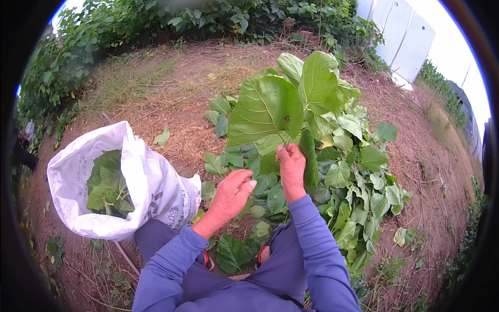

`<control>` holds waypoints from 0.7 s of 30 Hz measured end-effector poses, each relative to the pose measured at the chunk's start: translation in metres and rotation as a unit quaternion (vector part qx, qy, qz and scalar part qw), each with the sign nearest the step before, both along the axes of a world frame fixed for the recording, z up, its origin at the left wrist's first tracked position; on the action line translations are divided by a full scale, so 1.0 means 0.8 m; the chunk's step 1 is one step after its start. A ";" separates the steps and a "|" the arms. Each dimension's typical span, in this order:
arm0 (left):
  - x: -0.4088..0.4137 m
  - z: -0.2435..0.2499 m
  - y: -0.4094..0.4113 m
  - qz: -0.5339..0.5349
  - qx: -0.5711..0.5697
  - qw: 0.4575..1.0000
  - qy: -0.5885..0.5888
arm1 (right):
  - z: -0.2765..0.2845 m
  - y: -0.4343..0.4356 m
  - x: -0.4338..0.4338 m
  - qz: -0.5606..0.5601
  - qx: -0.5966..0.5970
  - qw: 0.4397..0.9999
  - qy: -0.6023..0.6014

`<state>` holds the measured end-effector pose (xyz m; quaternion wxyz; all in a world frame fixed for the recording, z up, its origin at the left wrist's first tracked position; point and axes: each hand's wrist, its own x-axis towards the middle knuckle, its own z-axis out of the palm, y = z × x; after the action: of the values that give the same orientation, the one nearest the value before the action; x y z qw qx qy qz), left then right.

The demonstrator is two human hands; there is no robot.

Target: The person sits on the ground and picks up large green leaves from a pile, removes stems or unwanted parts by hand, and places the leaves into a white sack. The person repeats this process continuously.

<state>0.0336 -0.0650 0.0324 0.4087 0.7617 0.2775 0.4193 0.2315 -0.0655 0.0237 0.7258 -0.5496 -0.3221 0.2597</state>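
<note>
My right hand (292, 167) grips the stalks of several large green leaves (269, 109), held up in front of me with their veined faces showing. To the left of it, my left hand (234, 191) is raised with its fingers curled and the thumb apart; I see nothing in it. A big heap of broad leaves (351, 187) lies on the ground beneath and to the right of my hands. By my left knee stands a white woven sack (156, 187) with its mouth open, holding green leaves (107, 187) inside. The sack bears printing.
Leafy bushes (187, 19) line the far edge of the bare soil (421, 163). Dry straw (175, 128) covers part of the ground. White panels (401, 35) stand at the upper right. A thin stick (126, 257) lies below the sack, and a loose leaf (161, 137) lies beyond it.
</note>
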 end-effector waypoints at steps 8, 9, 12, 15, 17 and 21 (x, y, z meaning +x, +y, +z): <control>0.039 -0.023 0.037 0.051 -0.036 0.998 0.011 | -0.053 0.010 -0.031 0.101 -0.095 0.982 0.130; 0.041 -0.024 0.039 0.052 -0.043 0.998 0.016 | -0.057 0.011 -0.032 0.111 -0.096 0.979 0.143; 0.048 -0.037 0.055 0.085 -0.010 0.996 0.038 | -0.068 0.013 -0.039 0.126 -0.112 0.977 0.131; 0.052 -0.044 0.066 0.106 -0.035 0.993 0.046 | -0.070 0.015 -0.048 0.129 -0.123 0.977 0.119; 0.055 -0.047 0.072 0.107 -0.113 0.988 0.021 | -0.067 0.016 -0.052 0.137 -0.131 0.975 0.119; 0.061 -0.046 0.072 0.137 -0.179 0.974 -0.015 | -0.058 0.013 -0.053 0.151 -0.142 0.971 0.115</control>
<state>0.0822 -0.0072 -0.0048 0.4810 0.6249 0.4432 0.4263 0.1895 -0.0553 -0.0231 0.6248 -0.5586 -0.2754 0.4710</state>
